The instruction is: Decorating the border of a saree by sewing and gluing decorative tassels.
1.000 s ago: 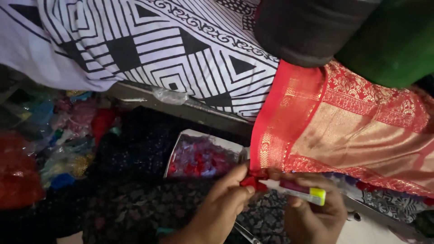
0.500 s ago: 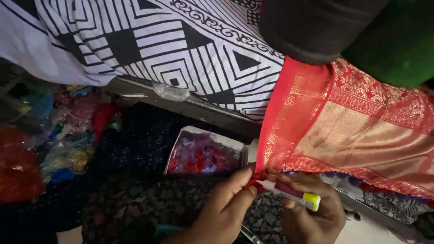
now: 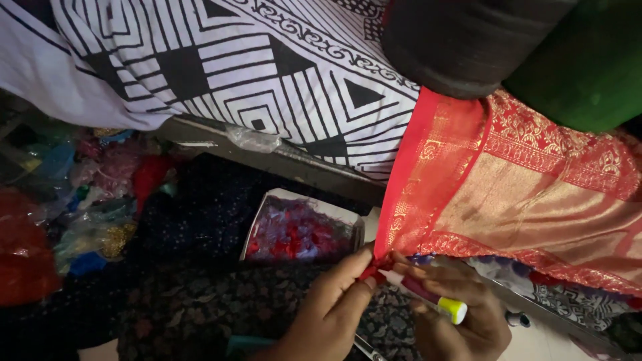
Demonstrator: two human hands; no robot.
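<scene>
The red and gold cloth [image 3: 508,194] hangs down from the bed, and its bottom corner sits between both hands, low in the middle. The left hand [image 3: 328,311] pinches that red corner with its fingertips, and the right hand [image 3: 458,317] touches the same corner while it grips a red pen with a yellow cap [image 3: 428,296]. Just to the left is a white box of red and purple bits [image 3: 297,234], and above it lies a black and white sheet [image 3: 227,73]
</scene>
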